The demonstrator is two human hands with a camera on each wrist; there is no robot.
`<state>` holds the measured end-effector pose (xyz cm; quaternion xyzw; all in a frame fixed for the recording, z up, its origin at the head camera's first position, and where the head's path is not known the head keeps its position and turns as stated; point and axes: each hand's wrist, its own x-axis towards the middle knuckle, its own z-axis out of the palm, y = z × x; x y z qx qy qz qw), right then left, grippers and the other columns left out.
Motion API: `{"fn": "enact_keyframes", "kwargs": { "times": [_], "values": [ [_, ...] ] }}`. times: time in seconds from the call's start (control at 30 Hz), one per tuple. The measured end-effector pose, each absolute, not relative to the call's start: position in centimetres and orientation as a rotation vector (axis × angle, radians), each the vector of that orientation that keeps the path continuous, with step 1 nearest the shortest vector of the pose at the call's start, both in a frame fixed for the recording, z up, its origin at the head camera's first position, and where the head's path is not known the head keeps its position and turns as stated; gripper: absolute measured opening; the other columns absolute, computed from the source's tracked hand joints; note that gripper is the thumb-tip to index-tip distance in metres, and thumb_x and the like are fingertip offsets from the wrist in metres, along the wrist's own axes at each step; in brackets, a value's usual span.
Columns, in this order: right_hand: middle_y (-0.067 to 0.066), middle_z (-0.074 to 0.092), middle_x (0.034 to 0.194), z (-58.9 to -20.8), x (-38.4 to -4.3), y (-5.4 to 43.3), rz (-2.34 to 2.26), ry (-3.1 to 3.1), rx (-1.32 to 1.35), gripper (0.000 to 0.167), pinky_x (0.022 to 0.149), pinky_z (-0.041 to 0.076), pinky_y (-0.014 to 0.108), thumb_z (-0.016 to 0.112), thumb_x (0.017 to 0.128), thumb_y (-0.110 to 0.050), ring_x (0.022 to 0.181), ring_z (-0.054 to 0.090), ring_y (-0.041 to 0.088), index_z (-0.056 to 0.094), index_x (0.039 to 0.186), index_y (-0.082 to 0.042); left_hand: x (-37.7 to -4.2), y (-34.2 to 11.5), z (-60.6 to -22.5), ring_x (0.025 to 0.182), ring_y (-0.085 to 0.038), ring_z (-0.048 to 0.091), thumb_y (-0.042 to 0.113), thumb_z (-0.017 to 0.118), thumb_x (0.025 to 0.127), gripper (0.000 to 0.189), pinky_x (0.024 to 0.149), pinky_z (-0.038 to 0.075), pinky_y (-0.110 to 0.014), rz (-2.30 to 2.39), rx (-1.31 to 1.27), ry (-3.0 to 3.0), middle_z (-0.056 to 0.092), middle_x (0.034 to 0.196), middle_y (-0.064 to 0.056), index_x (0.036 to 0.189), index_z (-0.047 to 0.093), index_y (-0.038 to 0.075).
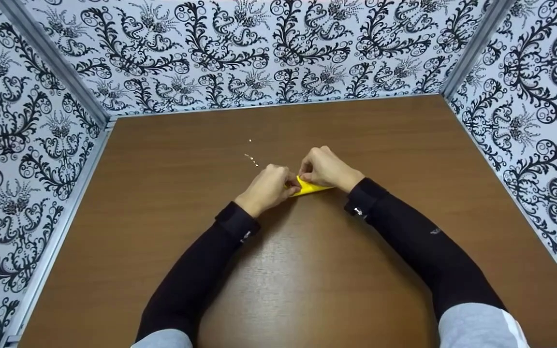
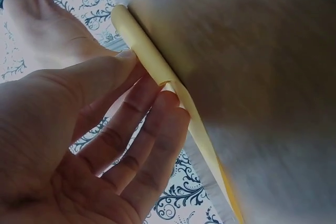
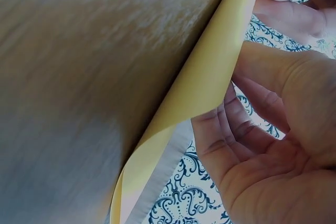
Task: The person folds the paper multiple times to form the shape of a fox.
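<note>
A sheet of yellow paper [image 1: 311, 187], partly rolled, lies between the two hands near the middle of the table. My left hand [image 1: 269, 188] pinches its left end; in the left wrist view the thumb [image 2: 107, 69] is against the narrow roll and the other fingers sit loosely bent beside it. My right hand [image 1: 327, 168] holds the paper's upper edge with thumb and fingers. In the right wrist view the paper [image 3: 205, 77] curls over into a wide tube, its loose edge near the fingertips. Some fingertips are hidden behind the paper.
Several tiny white scraps [image 1: 253, 159] are scattered on the brown wooden table [image 1: 172, 232], just beyond the left hand. Patterned panels [image 1: 278, 53] with metal edge rails [image 1: 58, 63] enclose the table at the back and on both sides.
</note>
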<state>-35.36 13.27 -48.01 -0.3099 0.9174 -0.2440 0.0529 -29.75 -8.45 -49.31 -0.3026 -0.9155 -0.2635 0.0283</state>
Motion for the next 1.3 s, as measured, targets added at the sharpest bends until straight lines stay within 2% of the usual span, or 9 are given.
{"fn": "enact_keyframes", "kwargs": {
  "times": [0.3, 0.57, 0.87, 1.03, 1.3],
  "values": [
    [0.009, 0.09, 0.095, -48.2, -35.4, 13.3, -0.751, 2.794, -0.934, 0.008, 0.075, 0.056, 0.031, 0.088, 0.102, -0.01, 0.086, 0.077, 0.027, 0.094, 0.098, -0.007, -29.3, -8.3, -49.4, 0.098, -0.028, 0.086, 0.013, 0.09, 0.104, 0.008, 0.087, 0.072, -0.043, -0.761, -0.927, -2.832, 0.089, 0.107, -0.011, 0.107, 0.094, 0.006],
    [0.009, 0.09, 0.094, -48.3, -35.3, 13.2, -0.746, 2.795, -0.939, 0.007, 0.075, 0.056, 0.032, 0.089, 0.101, -0.011, 0.087, 0.078, 0.028, 0.094, 0.097, -0.007, -28.9, -7.8, -49.5, 0.096, -0.032, 0.084, 0.009, 0.09, 0.101, 0.004, 0.087, 0.072, -0.049, -0.664, -0.965, -2.822, 0.085, 0.105, -0.013, 0.101, 0.092, 0.006],
    [0.01, 0.091, 0.098, -48.1, -35.4, 13.1, -0.716, 2.799, -0.92, 0.007, 0.079, 0.057, 0.034, 0.088, 0.101, -0.01, 0.091, 0.077, 0.03, 0.094, 0.101, -0.007, -28.8, -7.6, -49.3, 0.084, -0.032, 0.075, 0.003, 0.087, 0.098, 0.01, 0.079, 0.069, -0.053, -0.593, -0.993, -2.799, 0.079, 0.093, -0.015, 0.089, 0.089, 0.005],
    [0.009, 0.091, 0.099, -48.2, -35.4, 13.2, -0.707, 2.806, -0.916, 0.006, 0.081, 0.059, 0.036, 0.089, 0.101, -0.011, 0.092, 0.078, 0.03, 0.094, 0.101, -0.007, -29.0, -7.6, -49.5, 0.086, -0.035, 0.078, 0.005, 0.089, 0.097, 0.006, 0.081, 0.069, -0.054, -0.604, -0.972, -2.817, 0.083, 0.094, -0.015, 0.091, 0.091, 0.006],
    [0.01, 0.091, 0.098, -48.1, -35.5, 13.2, -0.7, 2.804, -0.908, 0.007, 0.08, 0.058, 0.035, 0.088, 0.101, -0.01, 0.091, 0.078, 0.029, 0.094, 0.1, -0.007, -29.4, -7.6, -49.3, 0.086, -0.032, 0.079, 0.011, 0.096, 0.096, 0.005, 0.084, 0.07, -0.051, -0.662, -0.92, -2.854, 0.087, 0.094, -0.011, 0.095, 0.094, 0.007]
  ]
}}
